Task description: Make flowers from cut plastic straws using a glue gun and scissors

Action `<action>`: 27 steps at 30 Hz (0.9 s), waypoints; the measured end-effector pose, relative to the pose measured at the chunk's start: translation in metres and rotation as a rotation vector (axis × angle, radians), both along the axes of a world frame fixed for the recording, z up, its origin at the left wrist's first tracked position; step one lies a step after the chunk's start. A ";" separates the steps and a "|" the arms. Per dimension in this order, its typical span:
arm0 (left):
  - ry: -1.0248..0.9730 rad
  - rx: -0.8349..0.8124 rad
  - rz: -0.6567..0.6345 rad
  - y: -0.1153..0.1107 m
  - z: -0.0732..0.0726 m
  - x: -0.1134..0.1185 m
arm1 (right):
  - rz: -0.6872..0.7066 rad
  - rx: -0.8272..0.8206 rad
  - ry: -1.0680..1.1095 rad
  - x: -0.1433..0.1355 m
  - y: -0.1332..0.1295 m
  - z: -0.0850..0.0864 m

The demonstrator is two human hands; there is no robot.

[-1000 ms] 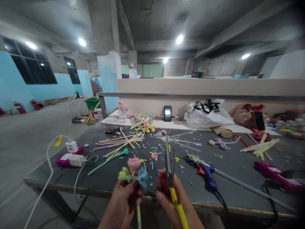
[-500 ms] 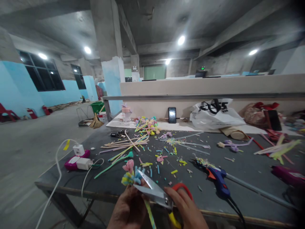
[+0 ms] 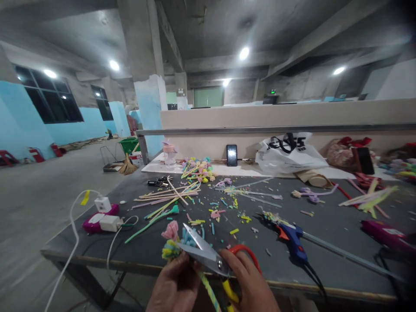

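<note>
My left hand [image 3: 175, 277] is closed around a pipe-cleaner flower [image 3: 171, 250] with pink, yellow and blue fuzzy heads; its twisted yellow-and-blue stem [image 3: 209, 289] slants down below the fingers. In my right hand [image 3: 248, 279] are scissors [image 3: 208, 255] with red and yellow handles. Their blades are parted and lie across the blue part of the flower, just above my left fingertips. Whether the blades touch the fuzz I cannot tell. Short cut bits of pipe cleaner [image 3: 234, 231] are scattered on the dark table [image 3: 149, 255] past the scissors.
A blue glue gun [image 3: 294, 242] with a long glue stick lies to the right. At the left are a purple power strip [image 3: 100, 219] and white cables. Pipe-cleaner stems [image 3: 169, 195], a phone [image 3: 232, 155], a white bag [image 3: 289, 154] and a pink-lidded bottle [image 3: 169, 154] lie or stand farther back.
The whole view has shifted slightly, so things appear a little farther left. Both hands keep their hold on the flower and the scissors; the blades stay parted at the blue part.
</note>
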State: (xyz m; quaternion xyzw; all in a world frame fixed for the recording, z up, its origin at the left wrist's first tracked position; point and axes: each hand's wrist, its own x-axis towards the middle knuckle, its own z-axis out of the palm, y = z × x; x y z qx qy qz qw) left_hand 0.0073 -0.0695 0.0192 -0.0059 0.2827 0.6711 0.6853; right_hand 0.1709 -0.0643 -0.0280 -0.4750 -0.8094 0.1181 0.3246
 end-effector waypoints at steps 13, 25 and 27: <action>-0.034 0.009 0.023 0.000 -0.006 0.003 | 0.030 -0.088 0.027 -0.002 -0.002 0.000; -0.035 0.025 -0.035 -0.002 -0.014 0.003 | 0.103 -0.097 0.086 -0.002 -0.002 -0.004; -0.070 0.079 -0.059 -0.002 -0.018 0.000 | 0.108 -0.114 0.122 -0.003 -0.004 0.001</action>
